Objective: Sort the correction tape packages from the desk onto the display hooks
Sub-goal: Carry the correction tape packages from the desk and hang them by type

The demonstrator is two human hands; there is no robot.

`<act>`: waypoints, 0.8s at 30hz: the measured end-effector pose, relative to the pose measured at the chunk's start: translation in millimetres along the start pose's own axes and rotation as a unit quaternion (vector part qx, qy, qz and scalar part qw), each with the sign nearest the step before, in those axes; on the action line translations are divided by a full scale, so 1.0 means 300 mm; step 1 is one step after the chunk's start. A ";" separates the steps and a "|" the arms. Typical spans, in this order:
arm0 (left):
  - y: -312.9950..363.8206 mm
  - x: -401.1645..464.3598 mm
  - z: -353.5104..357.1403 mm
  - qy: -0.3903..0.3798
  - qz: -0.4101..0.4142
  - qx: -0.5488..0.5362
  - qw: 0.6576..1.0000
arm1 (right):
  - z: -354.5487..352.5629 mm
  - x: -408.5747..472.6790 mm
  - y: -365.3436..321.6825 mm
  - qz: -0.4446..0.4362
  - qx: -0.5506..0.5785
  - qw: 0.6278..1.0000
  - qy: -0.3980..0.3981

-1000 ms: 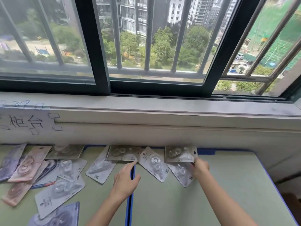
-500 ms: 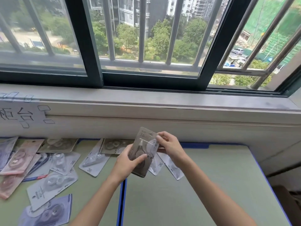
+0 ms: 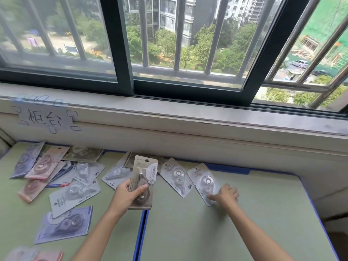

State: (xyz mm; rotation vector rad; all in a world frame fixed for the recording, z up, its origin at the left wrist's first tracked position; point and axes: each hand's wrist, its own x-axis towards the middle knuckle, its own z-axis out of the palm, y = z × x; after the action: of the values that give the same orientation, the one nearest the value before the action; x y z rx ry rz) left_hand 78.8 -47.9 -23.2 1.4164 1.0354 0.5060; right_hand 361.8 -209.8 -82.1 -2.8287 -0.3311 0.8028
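The beige correction tape package (image 3: pixel 144 182) I picked up half a second ago now sits in my left hand (image 3: pixel 126 196) alone, upright over the seam between the two desk panels, thumb curled across its face and fingers behind the card. Half a second back both hands were on it; since then my right hand (image 3: pixel 225 194) has let go and dropped back to the desk (image 3: pixel 188 228). It now lies on the lower corner of a white package (image 3: pixel 204 182), just to the right of the held one. The fingers curl down onto that corner, but I cannot tell whether they have pinched it or only rest on it.

I read that as gathering: one package secured, a second being collected before any trip to the hooks. No display hooks show in this view, so the hanging step is still ahead.

Between my two hands another white package (image 3: pixel 177 178) lies flat, marked 36, untouched. Left of the grip, a third white one (image 3: pixel 117 173) lies tucked partly behind the held card, and farther left the main spread of purple, pink and white packages (image 3: pixel 56 185) covers that end of the desk, overlapping each other. A taped paper sign (image 3: pixel 44 117) hangs on the wall above them, under the windowsill (image 3: pixel 207 117).
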 end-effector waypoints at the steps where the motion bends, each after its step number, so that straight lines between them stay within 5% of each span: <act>1: -0.005 -0.010 -0.002 0.002 -0.003 -0.001 1.000 | -0.002 -0.003 -0.005 0.004 -0.009 1.000 -0.004; 5: -0.003 -0.058 0.011 0.008 -0.001 0.001 1.000 | -0.016 -0.023 -0.011 0.036 0.013 0.999 -0.036; 7: 0.001 -0.081 0.017 0.015 0.002 0.001 1.000 | -0.028 -0.033 0.014 0.019 0.117 0.991 -0.066; 13: 0.000 -0.138 0.045 0.061 0.007 -0.041 0.997 | -0.127 -0.118 0.058 -0.059 0.417 0.898 -0.126; 21: 0.016 -0.208 0.133 0.086 -0.006 -0.118 0.989 | -0.147 -0.401 -0.073 -0.165 0.549 0.784 -0.238; 24: 0.037 -0.231 0.153 0.100 -0.005 -0.137 0.985 | -0.088 -0.500 -0.125 -0.210 0.497 0.797 -0.272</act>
State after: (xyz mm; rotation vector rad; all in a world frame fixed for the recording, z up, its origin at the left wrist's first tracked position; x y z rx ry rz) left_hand 84.9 -128.4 -0.5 1.1322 1.0847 0.7665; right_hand 245.5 -216.1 22.9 -1.4462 -0.4215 1.1968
